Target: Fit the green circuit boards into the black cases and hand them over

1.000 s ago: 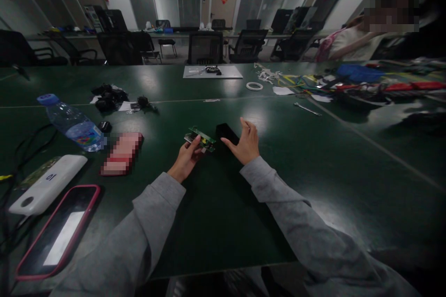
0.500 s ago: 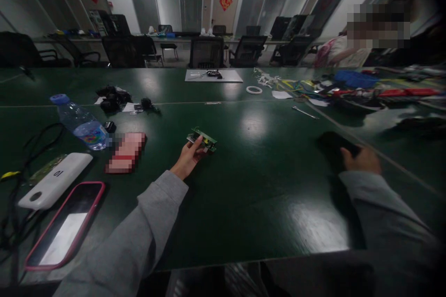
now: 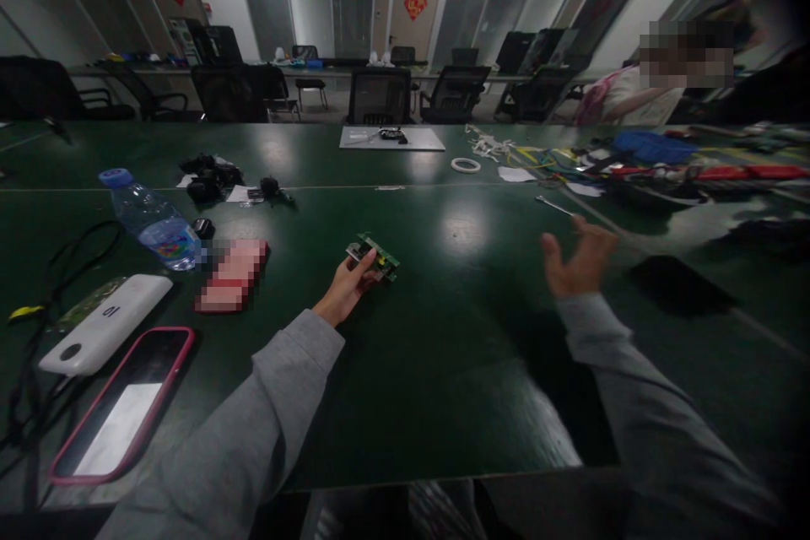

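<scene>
My left hand (image 3: pixel 351 283) grips a small green circuit board (image 3: pixel 383 263) with a yellow part on it, thumb on top, held above the green table (image 3: pixel 436 371). To the right, my right hand (image 3: pixel 580 257) is raised over the table, fingers spread and thumb apart, with nothing in it. A flat black object (image 3: pixel 680 284) lies to the right of that hand, apart from it; its kind is unclear. Just beyond the right fingers rests a metal wrench (image 3: pixel 554 206).
Left side: a water bottle (image 3: pixel 155 224), a pink phone-sized item (image 3: pixel 233 274), a white power bank (image 3: pixel 107 322) and a phone in a pink case (image 3: pixel 123 405). Far right: cables and a blue item (image 3: pixel 655 147). A white ring (image 3: pixel 466 165) lies ahead. A person (image 3: pixel 645 97) is at far right.
My right hand has come away from the black object, moving left and up with its fingers spreading. The black object now lies farther right. My left hand keeps the circuit board almost in place.
</scene>
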Demonstrator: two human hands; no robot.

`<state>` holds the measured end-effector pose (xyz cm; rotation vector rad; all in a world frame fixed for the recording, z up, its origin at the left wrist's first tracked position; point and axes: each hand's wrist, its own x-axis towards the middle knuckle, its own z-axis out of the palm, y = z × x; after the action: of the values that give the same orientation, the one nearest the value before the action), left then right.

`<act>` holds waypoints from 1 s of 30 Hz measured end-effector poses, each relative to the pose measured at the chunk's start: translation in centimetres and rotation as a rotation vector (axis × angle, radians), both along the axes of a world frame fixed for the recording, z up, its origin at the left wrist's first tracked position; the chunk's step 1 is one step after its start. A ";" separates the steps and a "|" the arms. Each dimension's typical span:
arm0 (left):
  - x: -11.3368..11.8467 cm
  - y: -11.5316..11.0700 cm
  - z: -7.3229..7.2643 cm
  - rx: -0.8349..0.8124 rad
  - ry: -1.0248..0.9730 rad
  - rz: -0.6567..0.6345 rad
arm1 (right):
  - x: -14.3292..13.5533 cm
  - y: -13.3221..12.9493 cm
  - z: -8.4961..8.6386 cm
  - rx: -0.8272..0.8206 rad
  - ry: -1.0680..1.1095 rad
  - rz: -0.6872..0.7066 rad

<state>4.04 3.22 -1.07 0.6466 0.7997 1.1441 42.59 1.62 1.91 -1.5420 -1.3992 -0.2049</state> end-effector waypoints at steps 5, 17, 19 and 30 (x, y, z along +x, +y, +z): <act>0.3 -0.2 -0.2 0.041 0.095 0.003 | -18.4 3.5 -2.5 -0.389 0.337 0.726; 1.1 -0.6 -0.8 0.309 0.364 -0.174 | -21.5 1.3 -5.1 -0.612 0.783 1.014; 1.0 -0.9 -0.4 0.304 0.396 -0.215 | -21.5 0.6 -5.2 -0.611 0.896 0.975; 0.1 -0.8 0.3 0.188 0.257 -0.275 | -5.1 0.9 -0.4 -0.602 1.078 0.243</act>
<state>4.10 2.39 -0.77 1.0431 0.7961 0.9008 37.54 2.50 1.51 -1.5152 -0.7455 1.1307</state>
